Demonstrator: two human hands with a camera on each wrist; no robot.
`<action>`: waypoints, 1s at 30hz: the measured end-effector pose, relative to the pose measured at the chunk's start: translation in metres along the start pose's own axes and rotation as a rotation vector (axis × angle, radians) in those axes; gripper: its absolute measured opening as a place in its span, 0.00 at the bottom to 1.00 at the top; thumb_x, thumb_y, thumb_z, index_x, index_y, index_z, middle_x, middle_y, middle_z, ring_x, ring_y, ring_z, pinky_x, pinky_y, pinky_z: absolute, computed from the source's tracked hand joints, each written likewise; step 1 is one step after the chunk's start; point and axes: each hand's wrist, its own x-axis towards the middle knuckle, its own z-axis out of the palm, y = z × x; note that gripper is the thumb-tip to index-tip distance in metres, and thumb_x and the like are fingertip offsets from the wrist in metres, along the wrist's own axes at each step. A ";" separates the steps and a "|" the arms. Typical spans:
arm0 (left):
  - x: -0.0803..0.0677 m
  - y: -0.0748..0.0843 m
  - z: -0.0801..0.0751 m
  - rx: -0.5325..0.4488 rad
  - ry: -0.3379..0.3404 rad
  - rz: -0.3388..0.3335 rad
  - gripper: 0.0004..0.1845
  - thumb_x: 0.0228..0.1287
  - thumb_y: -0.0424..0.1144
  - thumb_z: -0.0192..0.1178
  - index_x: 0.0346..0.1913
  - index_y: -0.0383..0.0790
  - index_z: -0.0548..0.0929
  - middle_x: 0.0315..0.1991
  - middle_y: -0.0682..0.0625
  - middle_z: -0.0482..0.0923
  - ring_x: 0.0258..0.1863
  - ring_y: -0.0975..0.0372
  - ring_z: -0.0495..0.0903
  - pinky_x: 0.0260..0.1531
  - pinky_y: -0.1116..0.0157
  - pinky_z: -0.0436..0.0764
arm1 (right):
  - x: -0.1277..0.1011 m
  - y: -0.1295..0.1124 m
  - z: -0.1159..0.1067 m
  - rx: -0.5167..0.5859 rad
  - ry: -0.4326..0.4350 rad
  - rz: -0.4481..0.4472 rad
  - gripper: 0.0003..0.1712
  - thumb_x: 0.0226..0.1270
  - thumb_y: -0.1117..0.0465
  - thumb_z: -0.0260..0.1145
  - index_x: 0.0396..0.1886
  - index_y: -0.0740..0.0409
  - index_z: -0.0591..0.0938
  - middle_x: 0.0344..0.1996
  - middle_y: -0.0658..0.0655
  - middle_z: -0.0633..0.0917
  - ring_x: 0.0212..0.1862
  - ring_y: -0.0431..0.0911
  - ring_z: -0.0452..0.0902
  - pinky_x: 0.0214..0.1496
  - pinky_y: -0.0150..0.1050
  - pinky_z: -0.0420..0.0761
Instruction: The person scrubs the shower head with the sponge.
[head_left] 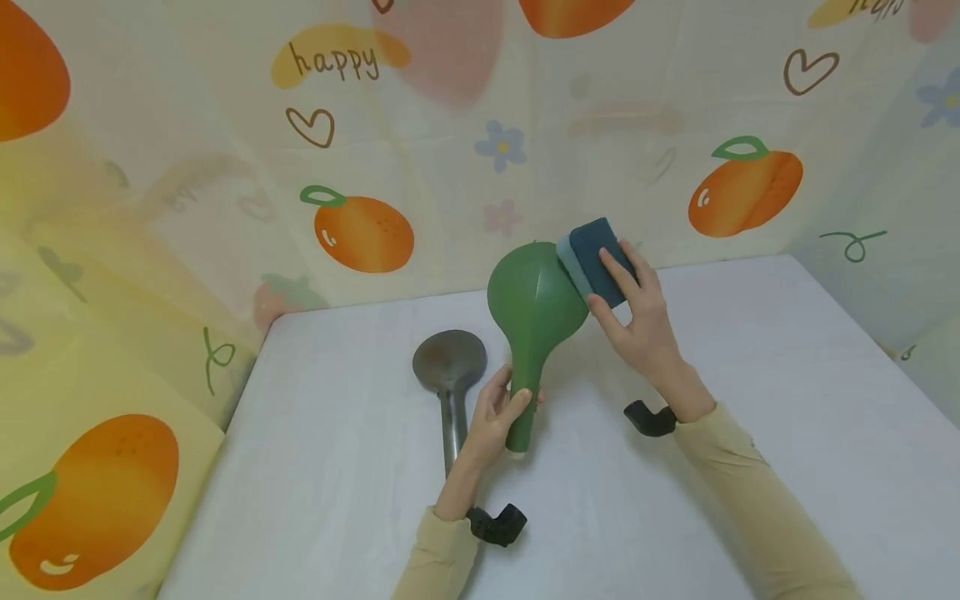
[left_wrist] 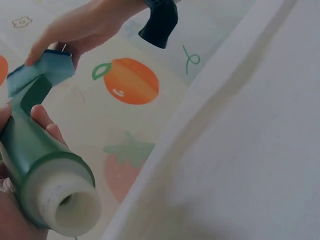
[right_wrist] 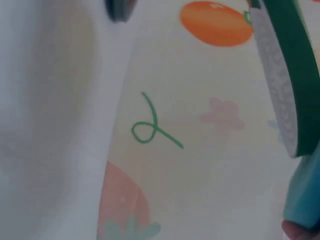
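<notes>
**Ana:** Above the middle of the white table, what is each hand doing?

**Ben:** The left hand has its fingers curled round the handle of the green spoon, holding it upright with the bowl up and clear of the table. The right hand presses a blue sponge against the bowl's rim at about two o'clock, fingers fairly straight over the sponge's back and thumb tucked below.

**Ana:** How would you judge the wiping should go?

**Ben:** I'd say keep the left grip firm and low on the handle so the bowl doesn't swing, and draw the sponge flat along the curve, not on its corner. The left wrist view shows the handle's hollow end well seated in the palm, which should help.

**Ana:** Anything else close by?

**Ben:** A grey metal spoon lies flat on the table at about nine o'clock from the left hand, just beside it. A fruit-patterned cloth backs the scene.
</notes>
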 end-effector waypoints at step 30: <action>-0.001 0.004 0.012 -0.477 0.047 -0.015 0.15 0.66 0.26 0.31 0.46 0.26 0.69 0.33 0.47 0.75 0.23 0.65 0.76 0.25 0.74 0.76 | -0.025 -0.024 0.020 0.170 0.099 -0.240 0.25 0.58 0.59 0.66 0.51 0.72 0.75 0.58 0.79 0.64 0.60 0.66 0.60 0.62 0.44 0.63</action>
